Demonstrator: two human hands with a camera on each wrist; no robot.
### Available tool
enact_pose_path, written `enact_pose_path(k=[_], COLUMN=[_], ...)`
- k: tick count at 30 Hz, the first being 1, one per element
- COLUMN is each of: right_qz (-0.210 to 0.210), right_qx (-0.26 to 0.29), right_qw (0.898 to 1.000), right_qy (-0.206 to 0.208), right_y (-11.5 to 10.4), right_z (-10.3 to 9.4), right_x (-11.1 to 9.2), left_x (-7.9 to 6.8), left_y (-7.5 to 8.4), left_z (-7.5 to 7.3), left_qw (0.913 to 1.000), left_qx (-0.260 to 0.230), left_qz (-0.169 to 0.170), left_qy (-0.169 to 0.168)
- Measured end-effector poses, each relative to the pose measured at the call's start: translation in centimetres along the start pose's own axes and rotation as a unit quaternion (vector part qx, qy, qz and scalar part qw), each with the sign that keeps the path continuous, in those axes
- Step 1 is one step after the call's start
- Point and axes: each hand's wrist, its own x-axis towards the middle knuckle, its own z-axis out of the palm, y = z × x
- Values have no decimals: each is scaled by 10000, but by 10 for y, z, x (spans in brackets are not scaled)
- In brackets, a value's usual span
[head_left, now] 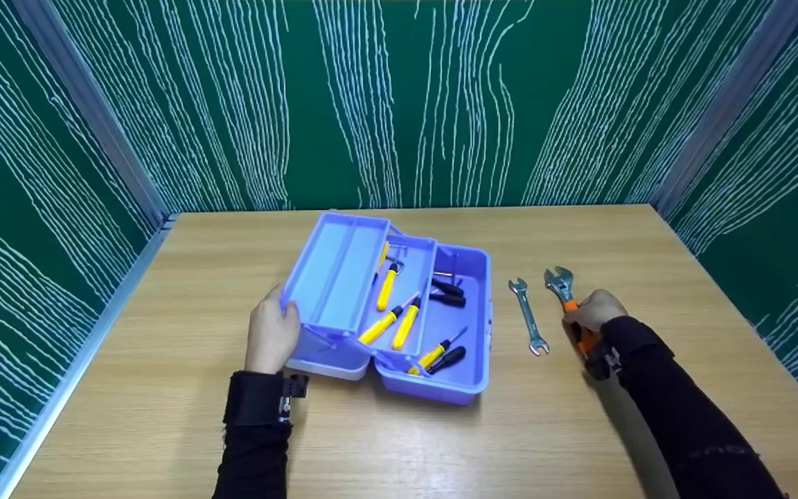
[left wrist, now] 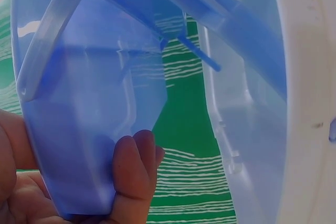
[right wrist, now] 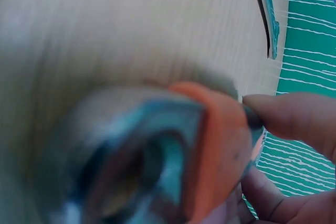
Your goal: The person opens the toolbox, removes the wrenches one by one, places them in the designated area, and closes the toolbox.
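A purple toolbox (head_left: pixel 485 319) stands open on the table, its stepped trays fanned out to the left. My left hand (head_left: pixel 273 333) grips the left edge of its pale upper tray (head_left: pixel 337 270); in the left wrist view the fingers (left wrist: pixel 134 169) curl round the blue plastic wall. Over on the right, my right hand (head_left: pixel 598 310) holds an adjustable wrench (head_left: pixel 560 281) by its orange handle, its jaw end pointing away from me. Thumb and fingers pinch the orange grip (right wrist: pixel 223 150) in the right wrist view. Between toolbox and right hand lies a double open-ended wrench (head_left: pixel 528 315).
Yellow-handled screwdrivers (head_left: pixel 407 324) lie in the middle tray and the box bottom. Black-handled screwdrivers (head_left: pixel 449 299) and hex keys (head_left: pixel 396 259) are in there too. Green, white-streaked panels (head_left: pixel 399 104) wall in the wooden table (head_left: pixel 399 450) at the back and sides.
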Motion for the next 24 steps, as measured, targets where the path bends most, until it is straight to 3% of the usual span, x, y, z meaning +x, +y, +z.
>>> enact_pose_path(k=[8, 12, 15, 18, 24], right_qz=[-163, -308, -545, -1016, -1869], right_qx=[-23, 81, 448, 769, 1651], right_qw=[9999, 9993, 9967, 9906, 9666], right_qy=[31, 214, 410, 501, 595], right_y=[-3, -16, -31, -46, -79], right_z=[1, 0, 2, 6, 29], right_x=[-2, -11, -19, -29, -48], left_x=[0, 1, 1, 1, 0], left_y=[-2, -1, -2, -2, -1], left_z=[1, 0, 0, 1, 1], left_qw=[9997, 9997, 9997, 9998, 9998], left_qx=[144, 141, 132, 121, 163], left_qz=[129, 153, 146, 126, 17], left_qy=[131, 131, 128, 119, 67])
